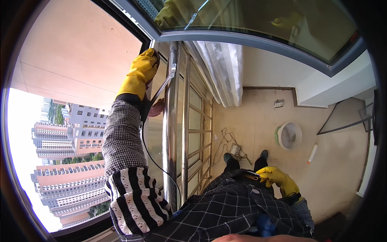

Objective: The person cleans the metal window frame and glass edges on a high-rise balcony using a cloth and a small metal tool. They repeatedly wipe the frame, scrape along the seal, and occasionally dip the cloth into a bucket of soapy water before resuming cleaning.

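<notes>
My left hand [142, 71], in a yellow rubber glove, reaches to the corner of the window frame [153, 44] and presses against it. A dark reddish-brown edge, perhaps a cloth, shows beside its fingers; what it holds is mostly hidden. Just right of it, a metal stay arm [163, 86] crosses to the steel handrail [171, 121]. My right hand [276, 178], also in a yellow glove, is at my waist over the checked dark apron [211, 208], its fingers closed on a small flat tool with a pale edge, whose kind I cannot tell.
An opened glass window sash [257, 37] spans the top. A white bucket [290, 136], a white tube-shaped bottle [313, 153], a tangled cord [226, 139] and a window screen [341, 118] lie or stand about the floor. High-rise buildings show outside, left. A light curtain [223, 69] hangs behind the railing.
</notes>
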Demonstrator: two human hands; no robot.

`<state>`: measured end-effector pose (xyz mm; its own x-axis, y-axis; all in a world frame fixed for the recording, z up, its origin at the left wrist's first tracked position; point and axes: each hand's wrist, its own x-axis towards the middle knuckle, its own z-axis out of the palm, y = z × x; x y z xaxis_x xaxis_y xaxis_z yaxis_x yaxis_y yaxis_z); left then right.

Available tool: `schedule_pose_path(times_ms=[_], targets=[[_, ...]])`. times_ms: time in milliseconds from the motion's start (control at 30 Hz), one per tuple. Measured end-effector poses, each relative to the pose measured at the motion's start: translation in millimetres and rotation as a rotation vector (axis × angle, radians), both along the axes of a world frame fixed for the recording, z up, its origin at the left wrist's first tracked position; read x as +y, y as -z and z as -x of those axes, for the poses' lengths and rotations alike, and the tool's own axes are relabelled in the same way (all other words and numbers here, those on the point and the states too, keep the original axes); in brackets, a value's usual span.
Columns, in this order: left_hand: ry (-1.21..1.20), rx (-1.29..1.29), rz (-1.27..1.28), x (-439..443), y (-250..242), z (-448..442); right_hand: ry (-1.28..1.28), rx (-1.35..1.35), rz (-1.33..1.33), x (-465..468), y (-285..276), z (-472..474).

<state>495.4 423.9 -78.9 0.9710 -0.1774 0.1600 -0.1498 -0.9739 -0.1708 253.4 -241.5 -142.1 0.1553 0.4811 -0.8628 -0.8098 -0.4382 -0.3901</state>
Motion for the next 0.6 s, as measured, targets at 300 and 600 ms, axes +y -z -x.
schedule_pose_path(times_ms=[300, 600], targets=[[0.26, 0.213, 0.158, -6, -39, 70, -0.092, -0.061, -0.084, 17, 12, -15], [0.314, 0.337, 0.392, -19, -62, 110, -0.076, -0.074, -0.134, 7, 13, -18]])
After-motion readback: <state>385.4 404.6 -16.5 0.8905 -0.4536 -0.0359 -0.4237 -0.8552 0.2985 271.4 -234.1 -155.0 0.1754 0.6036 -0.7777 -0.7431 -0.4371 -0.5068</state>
